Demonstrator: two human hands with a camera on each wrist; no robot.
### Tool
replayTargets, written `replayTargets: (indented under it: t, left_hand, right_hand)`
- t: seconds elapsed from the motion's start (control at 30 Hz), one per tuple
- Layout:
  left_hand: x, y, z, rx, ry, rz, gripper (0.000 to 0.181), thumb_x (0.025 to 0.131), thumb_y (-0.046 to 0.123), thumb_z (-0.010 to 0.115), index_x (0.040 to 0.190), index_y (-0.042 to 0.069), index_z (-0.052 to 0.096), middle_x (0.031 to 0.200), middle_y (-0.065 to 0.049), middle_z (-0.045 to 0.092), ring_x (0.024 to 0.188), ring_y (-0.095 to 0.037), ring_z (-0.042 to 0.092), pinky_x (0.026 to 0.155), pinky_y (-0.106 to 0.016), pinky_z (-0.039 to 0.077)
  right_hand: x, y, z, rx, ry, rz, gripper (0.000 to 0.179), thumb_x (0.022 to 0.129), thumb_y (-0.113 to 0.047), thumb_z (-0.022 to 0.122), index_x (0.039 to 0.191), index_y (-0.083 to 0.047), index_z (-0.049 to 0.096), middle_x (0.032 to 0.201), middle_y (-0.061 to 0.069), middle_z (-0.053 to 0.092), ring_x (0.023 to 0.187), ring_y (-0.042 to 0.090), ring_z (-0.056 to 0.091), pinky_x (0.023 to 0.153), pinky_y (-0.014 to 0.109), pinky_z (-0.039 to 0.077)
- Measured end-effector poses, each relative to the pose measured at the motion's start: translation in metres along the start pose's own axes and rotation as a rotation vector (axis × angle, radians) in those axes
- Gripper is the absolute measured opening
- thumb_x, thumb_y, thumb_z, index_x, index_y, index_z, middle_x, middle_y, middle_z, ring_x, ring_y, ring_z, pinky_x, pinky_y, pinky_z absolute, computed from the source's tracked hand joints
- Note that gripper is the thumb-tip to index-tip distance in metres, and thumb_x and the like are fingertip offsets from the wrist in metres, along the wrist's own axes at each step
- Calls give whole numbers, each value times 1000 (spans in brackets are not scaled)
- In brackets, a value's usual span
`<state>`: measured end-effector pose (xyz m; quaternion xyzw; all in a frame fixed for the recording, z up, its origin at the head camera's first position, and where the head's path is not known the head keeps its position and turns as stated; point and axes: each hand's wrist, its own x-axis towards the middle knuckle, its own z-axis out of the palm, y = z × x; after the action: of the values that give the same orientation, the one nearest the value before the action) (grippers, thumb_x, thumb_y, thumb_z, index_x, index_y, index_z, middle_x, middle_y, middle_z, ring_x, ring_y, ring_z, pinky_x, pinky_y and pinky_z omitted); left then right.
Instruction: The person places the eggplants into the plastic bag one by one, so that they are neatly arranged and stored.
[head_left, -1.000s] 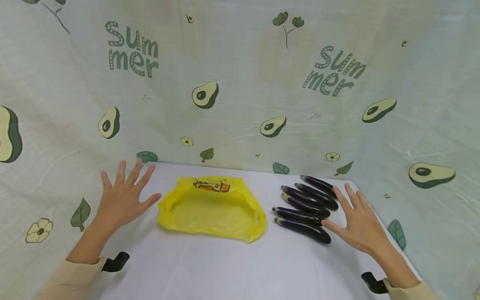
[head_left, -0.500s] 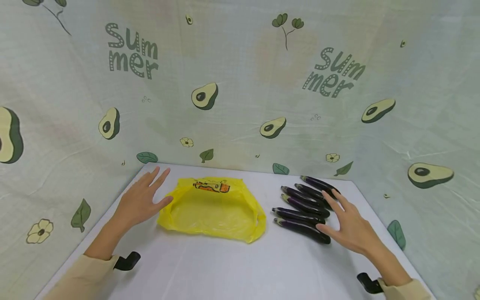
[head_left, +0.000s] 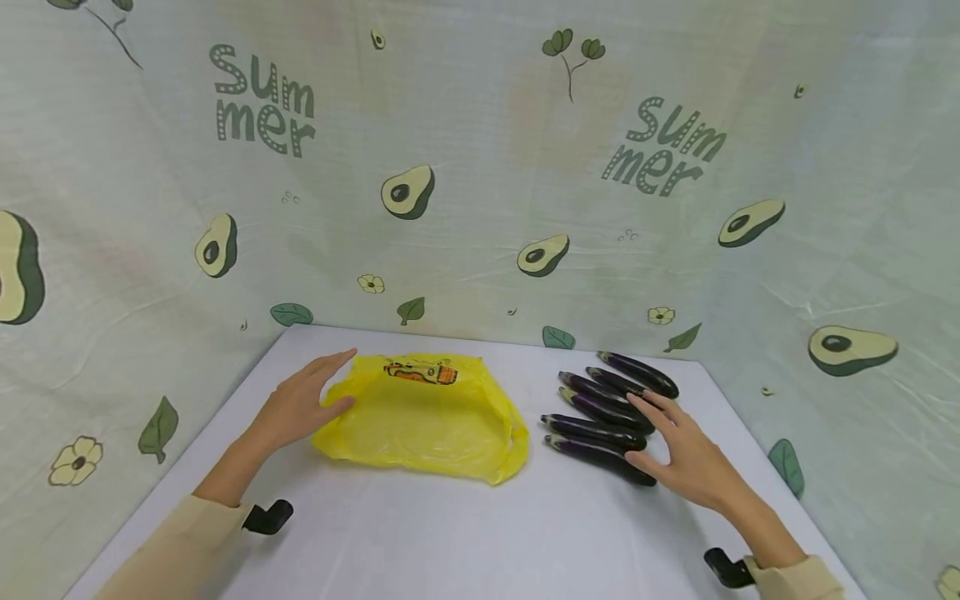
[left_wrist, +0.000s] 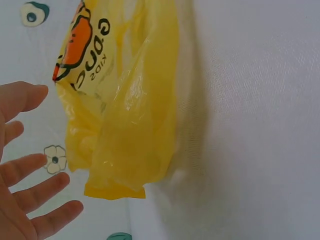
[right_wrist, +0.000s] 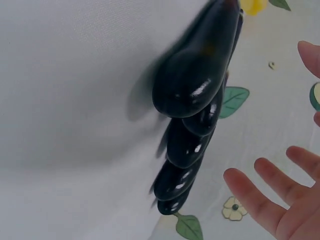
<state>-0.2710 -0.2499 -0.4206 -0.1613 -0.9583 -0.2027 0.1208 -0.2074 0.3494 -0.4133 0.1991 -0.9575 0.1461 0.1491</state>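
A yellow plastic bag (head_left: 420, 429) with a printed cartoon stands with its mouth spread wide on the white table. At its left side hovers my left hand (head_left: 296, 404), fingers extended and holding nothing; the left wrist view shows a gap between the fingers and the bag (left_wrist: 135, 115). Several dark purple eggplants (head_left: 600, 429) lie side by side to the right of the bag. My right hand (head_left: 686, 454) is over their thick ends, fingers spread and holding nothing. In the right wrist view the nearest eggplant (right_wrist: 192, 75) is apart from the fingers.
Behind and beside the table (head_left: 420, 533) hangs a pale cloth (head_left: 465, 125) printed with avocados, leaves and lettering. Black wrist mounts (head_left: 268, 517) stick out from both cuffs.
My left hand has moved right and lower, toward the bag, its fingers less spread. My right hand has shifted left over the eggplants. Bag and eggplants have stayed in place.
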Motion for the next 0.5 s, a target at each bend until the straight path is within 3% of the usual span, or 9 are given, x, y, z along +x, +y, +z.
replayTargets:
  t: [0.1, 0.3, 0.5]
  left_hand:
    - [2, -1, 5, -21, 0, -17, 77, 98, 36, 76, 165, 20, 41, 161, -22, 46, 142, -49, 48, 107, -74, 41]
    - [8, -1, 13, -66, -2, -56, 73, 98, 29, 77, 163, 20, 45, 157, -20, 51, 131, -45, 58, 103, -68, 49]
    - [14, -1, 18, -114, -21, -78, 72, 99, 25, 77, 163, 22, 44, 159, -18, 50, 133, -43, 57, 103, -66, 50]
  right_hand:
    - [0, 3, 4, 30, -2, -14, 84, 93, -37, 84, 163, -18, 42, 159, 23, 41, 137, 55, 49, 92, 73, 51]
    - [0, 8, 10, 163, -38, 8, 78, 94, -31, 83, 161, -16, 45, 150, 17, 49, 124, 46, 60, 80, 53, 61]
    - [-1, 14, 18, 205, -42, -8, 68, 94, -26, 84, 152, -8, 54, 136, 15, 57, 112, 36, 62, 77, 43, 62]
